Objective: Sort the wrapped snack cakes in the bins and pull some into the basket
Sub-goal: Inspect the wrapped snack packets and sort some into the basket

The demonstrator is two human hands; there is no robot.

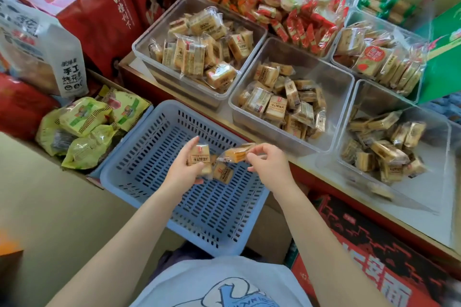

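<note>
Fingers of the left hand (185,166) curl around one square wrapped snack cake with a printed label (198,158), while the right hand (268,163) pinches another wrapped cake in clear film (237,153) by its end, between thumb and fingertips. Both cakes hang just above the blue slotted plastic basket (154,132), and a third small wrapped cake (222,174) is between the hands, low in the basket; I cannot tell if it already lies on the bottom. I think the hands are low and close together so the cakes can fall inside without bouncing out. Most cakes are in the three clear plastic bins (331,77) on the red-edged table (321,177) behind the basket, near enough for reaching.
</note>
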